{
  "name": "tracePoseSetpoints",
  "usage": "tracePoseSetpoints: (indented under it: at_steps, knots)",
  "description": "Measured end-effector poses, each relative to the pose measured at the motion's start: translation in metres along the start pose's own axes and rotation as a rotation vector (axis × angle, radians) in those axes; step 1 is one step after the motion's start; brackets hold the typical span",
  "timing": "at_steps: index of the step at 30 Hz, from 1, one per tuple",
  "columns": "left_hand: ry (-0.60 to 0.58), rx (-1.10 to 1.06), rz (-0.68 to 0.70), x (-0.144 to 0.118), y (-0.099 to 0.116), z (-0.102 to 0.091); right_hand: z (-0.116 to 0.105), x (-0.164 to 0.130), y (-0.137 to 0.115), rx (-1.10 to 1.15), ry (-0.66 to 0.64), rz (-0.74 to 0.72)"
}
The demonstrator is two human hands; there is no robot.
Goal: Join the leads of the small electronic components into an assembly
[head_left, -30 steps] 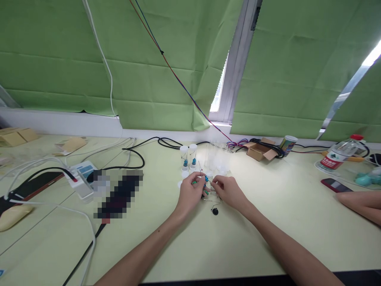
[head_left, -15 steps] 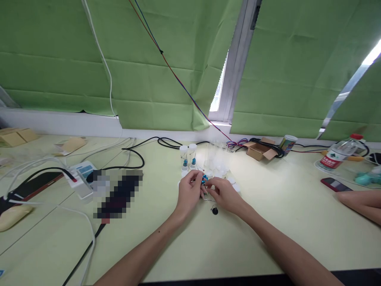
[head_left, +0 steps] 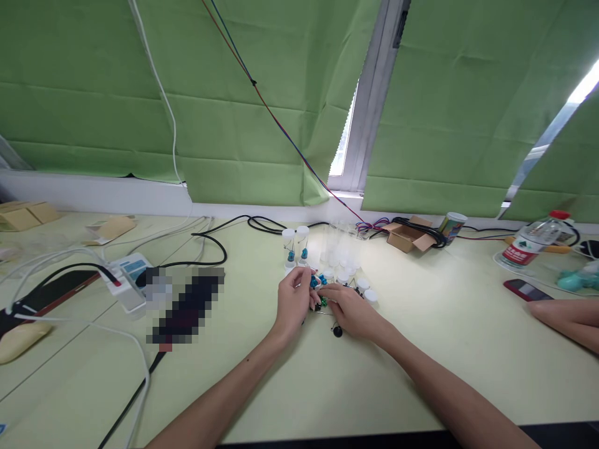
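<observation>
My left hand (head_left: 292,300) is closed, its thumb and fingers pinching a small blue piece (head_left: 313,282). My right hand (head_left: 353,310) reaches in from the other side with its fingers stretched out, over a cluster of small parts. Beneath the fingers show a green part (head_left: 323,302) and some dark bits, too small to name. By the right wrist lies a round black piece (head_left: 337,331) with a thin wire. Behind my hands stand two clear tubes with white caps (head_left: 302,231), each holding a blue figure (head_left: 304,253). More white caps (head_left: 370,295) lie to the right.
Clear empty-looking tubes (head_left: 333,246) stand at the back. An open cardboard box (head_left: 406,238) and a printed can (head_left: 452,227) are near the wall. Left are a power strip (head_left: 128,280) and cables. At right are a bottle (head_left: 526,246), a phone (head_left: 526,289) and another person's arm (head_left: 566,318).
My right hand has moved slightly down, away from the left fingers, and its fingers have straightened over the small parts. My left hand keeps the blue piece, shifted slightly left.
</observation>
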State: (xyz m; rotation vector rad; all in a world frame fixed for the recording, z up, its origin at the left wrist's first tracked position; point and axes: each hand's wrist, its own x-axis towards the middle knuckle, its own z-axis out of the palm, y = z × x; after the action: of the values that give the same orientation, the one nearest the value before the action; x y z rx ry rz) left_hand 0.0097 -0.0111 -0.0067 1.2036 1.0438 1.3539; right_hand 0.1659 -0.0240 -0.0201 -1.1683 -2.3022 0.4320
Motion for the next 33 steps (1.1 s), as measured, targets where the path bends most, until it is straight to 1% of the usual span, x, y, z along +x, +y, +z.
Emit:
tracePoseSetpoints:
  at_steps: [12,17,20,25,28,33]
  knots:
    - [-0.015,0.008,-0.027,-0.0002,0.0005,0.0004,0.0011,-0.0006,-0.0011,-0.015,-0.006,-0.008]
    - [-0.024,0.006,-0.036,0.0008,-0.0002,0.0003,0.0017,0.0009,-0.0009,-0.002,0.013,-0.004]
    - [-0.023,-0.019,-0.04,0.0015,-0.001,0.0006,0.0013,0.0013,-0.0011,0.014,0.053,0.005]
    - [-0.008,-0.033,-0.039,0.0021,-0.0026,0.0001,0.0018,0.0025,-0.0011,0.048,0.184,0.059]
    - [0.002,-0.039,-0.033,0.003,-0.0036,-0.001,0.0013,0.0034,-0.0025,0.098,0.241,0.082]
    - [0.011,-0.024,-0.024,0.0055,-0.0071,-0.0024,-0.0003,0.0036,-0.0062,0.15,0.299,0.062]
